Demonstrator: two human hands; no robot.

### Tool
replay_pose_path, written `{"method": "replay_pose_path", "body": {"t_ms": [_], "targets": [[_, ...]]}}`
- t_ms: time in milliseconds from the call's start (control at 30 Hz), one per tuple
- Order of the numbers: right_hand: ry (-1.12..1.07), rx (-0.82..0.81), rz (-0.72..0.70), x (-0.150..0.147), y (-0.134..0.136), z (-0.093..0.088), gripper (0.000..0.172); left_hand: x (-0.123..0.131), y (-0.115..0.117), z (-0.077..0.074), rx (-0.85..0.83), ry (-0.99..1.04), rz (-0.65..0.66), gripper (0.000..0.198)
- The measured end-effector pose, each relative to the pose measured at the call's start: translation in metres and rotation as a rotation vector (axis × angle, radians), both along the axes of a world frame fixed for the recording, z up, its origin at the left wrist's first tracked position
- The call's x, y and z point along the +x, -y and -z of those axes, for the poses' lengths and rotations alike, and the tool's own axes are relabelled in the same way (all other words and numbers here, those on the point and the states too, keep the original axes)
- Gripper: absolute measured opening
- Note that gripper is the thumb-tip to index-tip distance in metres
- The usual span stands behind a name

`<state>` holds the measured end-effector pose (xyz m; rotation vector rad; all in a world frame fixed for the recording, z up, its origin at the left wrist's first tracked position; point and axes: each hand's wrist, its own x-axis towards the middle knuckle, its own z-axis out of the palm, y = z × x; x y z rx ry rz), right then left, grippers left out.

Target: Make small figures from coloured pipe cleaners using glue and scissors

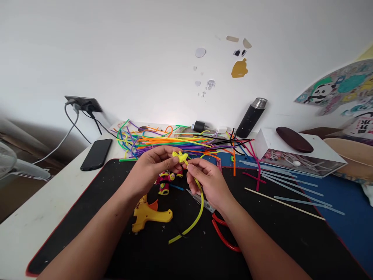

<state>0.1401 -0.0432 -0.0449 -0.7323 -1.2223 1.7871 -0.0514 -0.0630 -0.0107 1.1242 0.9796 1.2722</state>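
Note:
A yellow pipe cleaner (201, 206) is twisted into a small knotted shape at its top, and its long tail curves down toward the black mat. My left hand (155, 165) pinches the knotted end between thumb and fingers. Close beside it, my right hand (208, 181) grips the stem just below the knot. Red-handled scissors (225, 237) lie under my right hand, partly covered by it. Behind my left hand rests a small red and yellow pipe-cleaner figure (164, 186), partly hidden. A yellow glue gun (151, 215) lies between my forearms.
Bundled colourful pipe cleaners (175, 142) run along the wall. A black phone (96, 154) lies at left. On the right stand a black thermos (251, 118) and a white box (303, 149) bearing a dark case (295, 139). Glue sticks (297, 188) and a wooden stick (284, 203) lie nearby.

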Motion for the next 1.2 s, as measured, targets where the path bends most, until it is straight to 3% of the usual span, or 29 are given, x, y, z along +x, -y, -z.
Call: {"method": "replay_pose_path", "body": {"t_ms": [833, 1033, 1200], "targets": [[0.113, 0.044, -0.03, -0.004, 0.004, 0.003, 0.035, 0.0, 0.002, 0.0, 0.065, -0.142, -0.056, 0.026], [0.25, 0.161, -0.021, -0.005, 0.008, 0.005, 0.031, 0.001, 0.0, -0.001, 0.086, -0.197, -0.094, 0.031], [0.419, 0.368, 0.017, -0.005, 0.011, 0.009, 0.025, 0.0, -0.004, 0.004, 0.088, -0.21, -0.093, 0.029]]}}
